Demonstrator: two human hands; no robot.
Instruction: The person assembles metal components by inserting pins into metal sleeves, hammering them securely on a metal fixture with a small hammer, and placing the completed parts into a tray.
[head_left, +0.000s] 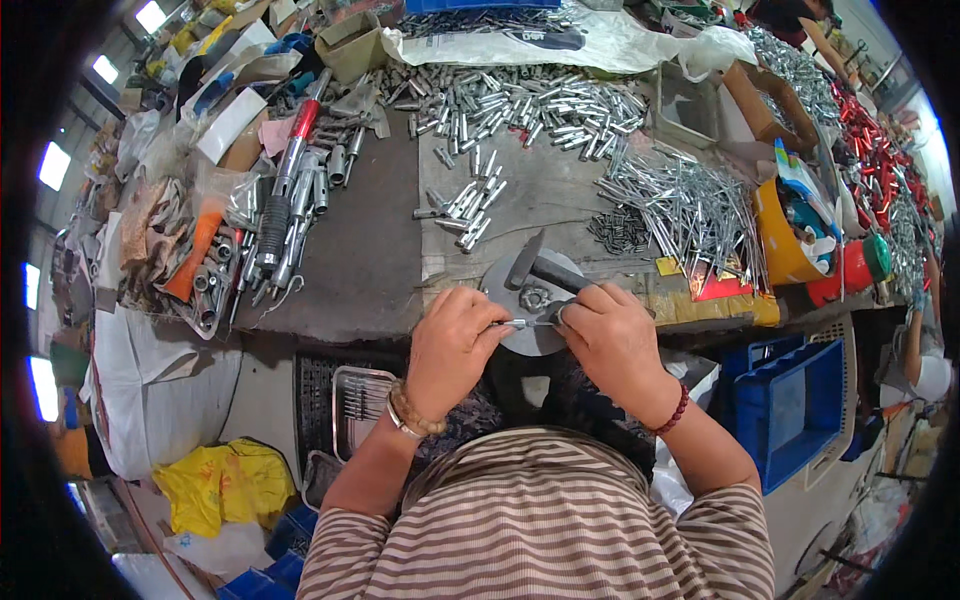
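On the left of the frame, a red-and-silver tool (290,165) lies among loose metal tubes on the bench (365,270). Further right, near the centre, a small cluster of silver cylinders (470,212) sits above the left hand (448,335), whose thumb and fingers are closed in a pinch on a slim metal piece (518,323).

That piece lies directly between the hands at the lower centre, its long axis running left to right, both hands about equally near. It looks bright and silvery, thicker toward the left and thin toward the right; the fingers hide its ends, so whether it is one part or two I cannot tell.

Behind it, a hammer (543,266) rests over a round metal plate (535,342). The right hand (612,332) pinches the thin end. At upper right lie a heap of thin rods (690,210) and a yellow tub (783,240).
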